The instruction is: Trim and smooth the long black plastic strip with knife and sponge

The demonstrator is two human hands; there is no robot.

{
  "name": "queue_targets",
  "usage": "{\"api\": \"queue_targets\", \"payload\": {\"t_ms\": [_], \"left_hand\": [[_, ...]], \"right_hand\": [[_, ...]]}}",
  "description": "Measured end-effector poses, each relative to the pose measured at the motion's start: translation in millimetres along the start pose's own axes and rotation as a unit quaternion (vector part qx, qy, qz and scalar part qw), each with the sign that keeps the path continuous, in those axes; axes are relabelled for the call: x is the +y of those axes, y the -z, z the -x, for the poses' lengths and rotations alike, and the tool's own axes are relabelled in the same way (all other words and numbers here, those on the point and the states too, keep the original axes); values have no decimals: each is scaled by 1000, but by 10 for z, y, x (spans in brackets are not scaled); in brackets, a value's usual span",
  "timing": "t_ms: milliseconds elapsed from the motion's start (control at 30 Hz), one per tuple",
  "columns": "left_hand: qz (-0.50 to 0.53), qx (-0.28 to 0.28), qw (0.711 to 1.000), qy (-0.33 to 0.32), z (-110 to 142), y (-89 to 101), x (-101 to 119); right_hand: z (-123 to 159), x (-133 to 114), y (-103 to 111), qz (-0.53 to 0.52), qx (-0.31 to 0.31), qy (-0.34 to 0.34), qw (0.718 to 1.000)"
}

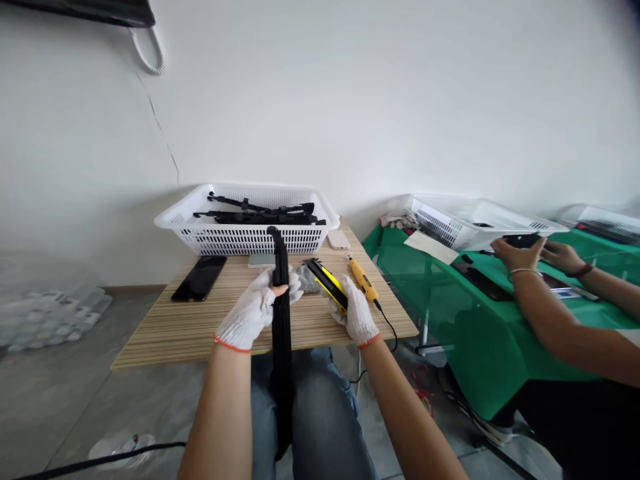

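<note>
My left hand (253, 308), in a white knit glove with a bare thumb tip, is closed around a long black strip-like part (281, 333) with a curved top end. The part stands roughly upright, its lower end reaching down between my knees. My right hand (356, 312), also gloved, grips a yellow and black utility knife (327, 283) that points up and to the left. Knife and black part are apart. Behind them on the table lies a fuzzy grey lump (309, 280), partly hidden by my left fingers and the knife.
A white basket (240, 237) with several black parts stands at the table's back. A black phone (200, 279) lies left, a pale phone (339, 240) back right. A corded yellow handheld tool (364, 280) rests right. A co-worker's hands (520, 257) hold something dark over the green-covered table (530, 333).
</note>
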State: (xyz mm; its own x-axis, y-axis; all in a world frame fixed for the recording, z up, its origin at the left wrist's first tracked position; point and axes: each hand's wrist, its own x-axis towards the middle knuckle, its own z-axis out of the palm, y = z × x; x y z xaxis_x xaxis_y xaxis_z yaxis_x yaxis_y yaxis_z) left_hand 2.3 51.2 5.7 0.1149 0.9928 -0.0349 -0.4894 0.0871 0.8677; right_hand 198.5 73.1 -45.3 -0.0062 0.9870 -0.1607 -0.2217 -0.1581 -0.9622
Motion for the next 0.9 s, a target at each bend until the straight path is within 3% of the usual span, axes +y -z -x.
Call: {"api": "queue_targets", "payload": {"t_ms": [233, 433, 633, 900], "left_hand": [[-78, 114, 987, -88, 125, -10, 271], [-105, 171, 971, -132, -93, -133, 249], [-117, 176, 965, -153, -262, -269, 278], [-134, 128, 975, -123, -47, -225, 192]], "right_hand": [[8, -31, -25, -54, 55, -21, 997], [-13, 6, 12, -61, 41, -21, 997], [-23, -6, 6, -67, 37, -42, 996], [7, -18, -3, -89, 35, -25, 995]]}}
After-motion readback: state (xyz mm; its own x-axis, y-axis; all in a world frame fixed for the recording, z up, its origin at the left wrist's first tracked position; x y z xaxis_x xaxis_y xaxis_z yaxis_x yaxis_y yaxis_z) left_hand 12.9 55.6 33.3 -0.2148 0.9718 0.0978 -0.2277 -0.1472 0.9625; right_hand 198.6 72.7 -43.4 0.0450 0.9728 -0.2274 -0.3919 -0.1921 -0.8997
